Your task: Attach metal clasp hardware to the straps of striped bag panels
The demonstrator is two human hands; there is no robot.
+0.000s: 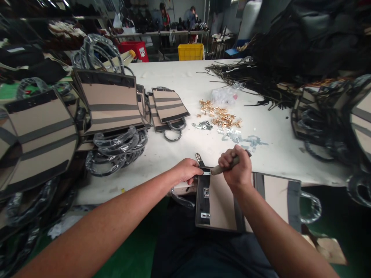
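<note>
A tan bag with dark grey stripes and black trim lies on my lap at the table's near edge. My left hand pinches the bag's black top edge, next to a small metal clasp on a strap. My right hand is closed around a wooden-handled tool whose tip presses a small silver plate on that edge. Two more silver fittings sit lower on the black trim.
Gold clasps and silver metal plates are scattered mid-table. Stacks of finished striped bags with plastic-wrapped handles stand left, more bags right. Black straps heap at back right. Two people work at a far table.
</note>
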